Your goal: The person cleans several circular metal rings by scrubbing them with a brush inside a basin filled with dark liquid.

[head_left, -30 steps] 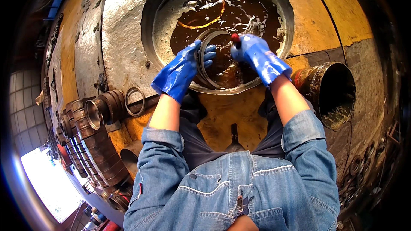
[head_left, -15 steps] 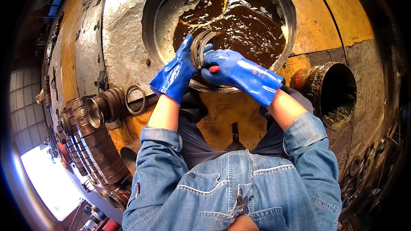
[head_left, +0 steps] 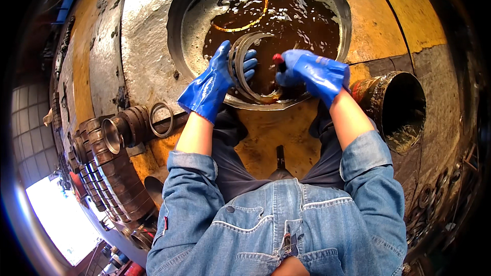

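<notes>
Over round metal basin (head_left: 153, 36) of dark brown oily liquid: left hand (head_left: 215, 79), blue rubber glove, fingers wrapped around stacked thin steel rings (head_left: 243, 66), held upright. Right hand (head_left: 312, 71) fisted on red-tipped tool (head_left: 277, 60) beside them.

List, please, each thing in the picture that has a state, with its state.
left hand: gloved, gripping the metal ring
metal ring: on edge, partly in the liquid
right hand: gloved, closed on a red-tipped tool
red-tipped tool: mostly hidden
round basin: holds dark brown liquid
pipe: open-ended
</notes>
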A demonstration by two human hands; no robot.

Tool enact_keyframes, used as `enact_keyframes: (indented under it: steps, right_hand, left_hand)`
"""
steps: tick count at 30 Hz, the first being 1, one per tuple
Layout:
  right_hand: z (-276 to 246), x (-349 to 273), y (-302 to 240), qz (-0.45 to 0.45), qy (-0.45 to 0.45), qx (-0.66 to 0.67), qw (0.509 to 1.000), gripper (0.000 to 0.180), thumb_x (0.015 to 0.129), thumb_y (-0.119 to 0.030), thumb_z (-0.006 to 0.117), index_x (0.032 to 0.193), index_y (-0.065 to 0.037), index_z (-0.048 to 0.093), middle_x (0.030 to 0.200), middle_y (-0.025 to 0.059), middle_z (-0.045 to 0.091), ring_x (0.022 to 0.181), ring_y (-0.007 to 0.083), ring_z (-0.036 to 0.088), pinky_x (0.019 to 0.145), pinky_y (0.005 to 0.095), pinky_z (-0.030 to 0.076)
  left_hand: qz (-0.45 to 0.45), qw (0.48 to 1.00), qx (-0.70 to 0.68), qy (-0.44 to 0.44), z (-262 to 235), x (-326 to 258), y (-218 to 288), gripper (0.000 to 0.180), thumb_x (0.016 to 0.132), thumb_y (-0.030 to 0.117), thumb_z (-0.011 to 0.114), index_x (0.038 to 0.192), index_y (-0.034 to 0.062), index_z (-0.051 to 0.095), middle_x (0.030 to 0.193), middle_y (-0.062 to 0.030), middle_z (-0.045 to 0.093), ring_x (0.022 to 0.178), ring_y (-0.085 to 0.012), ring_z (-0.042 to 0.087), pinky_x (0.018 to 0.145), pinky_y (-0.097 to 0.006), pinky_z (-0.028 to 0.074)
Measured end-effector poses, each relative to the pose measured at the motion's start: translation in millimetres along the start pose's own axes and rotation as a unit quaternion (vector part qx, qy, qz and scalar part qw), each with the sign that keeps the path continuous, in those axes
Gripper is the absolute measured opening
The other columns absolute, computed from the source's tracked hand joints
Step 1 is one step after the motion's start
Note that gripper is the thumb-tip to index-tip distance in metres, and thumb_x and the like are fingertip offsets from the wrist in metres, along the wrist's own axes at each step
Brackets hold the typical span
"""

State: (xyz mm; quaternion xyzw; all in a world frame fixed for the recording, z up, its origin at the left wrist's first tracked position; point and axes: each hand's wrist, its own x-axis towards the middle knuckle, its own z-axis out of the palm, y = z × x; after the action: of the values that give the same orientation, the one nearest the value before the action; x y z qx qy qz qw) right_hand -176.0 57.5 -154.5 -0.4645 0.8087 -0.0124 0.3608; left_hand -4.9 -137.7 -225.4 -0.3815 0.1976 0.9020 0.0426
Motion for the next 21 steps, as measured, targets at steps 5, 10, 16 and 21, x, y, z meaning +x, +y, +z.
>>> enact_keyframes:
  steps: [5,10,16,21]
  right_hand:
    - [-32,-20,-24,-0.179,-0.021,0.271,0.945,0.027,0.084,-0.031,0.069,0.097,-0.009,0.076,0.078,0.0136,0.072,0.075,0.0259,0.072,0.072,0.0408,0.055]
    - [-15,14,-41,-0.262,0.067,0.196,0.943,0.036,0.086,-0.039,0.069,0.108,-0.012,0.078,0.099,0.0159,0.077,0.090,0.0322,0.074,0.085,0.0429,0.059]
    - [-27,38,-10,-0.036,0.228,0.290,0.929,0.036,0.088,-0.040,0.072,0.105,-0.010,0.080,0.092,0.0107,0.079,0.087,0.0227,0.075,0.082,0.0361,0.058]
    - [-24,15,-27,-0.199,0.052,0.323,0.924,0.042,0.083,-0.043,0.075,0.105,-0.008,0.078,0.093,0.0137,0.077,0.086,0.0253,0.072,0.079,0.0401,0.055]
  left_hand:
    - [0.014,0.998,-0.046,-0.046,-8,-7,-6,0.081,0.100,0.065,0.055,0.148,-0.0008,0.055,0.142,-0.0213,0.064,0.123,-0.0405,0.065,0.106,-0.059,0.051]
    - [0.081,0.985,0.105,-0.106,-1,-3,-11,0.092,0.098,0.074,0.049,0.154,0.0010,0.049,0.151,-0.0209,0.057,0.132,-0.0375,0.059,0.115,-0.054,0.044]
    - [0.068,0.998,-0.013,-0.005,12,-6,-3,0.094,0.091,0.078,0.058,0.152,0.0072,0.054,0.153,-0.0162,0.057,0.134,-0.0383,0.057,0.111,-0.062,0.043]
    - [0.071,0.997,0.029,-0.003,20,-15,-6,0.095,0.091,0.080,0.055,0.152,0.0069,0.055,0.149,-0.0163,0.060,0.133,-0.0374,0.058,0.110,-0.061,0.045]
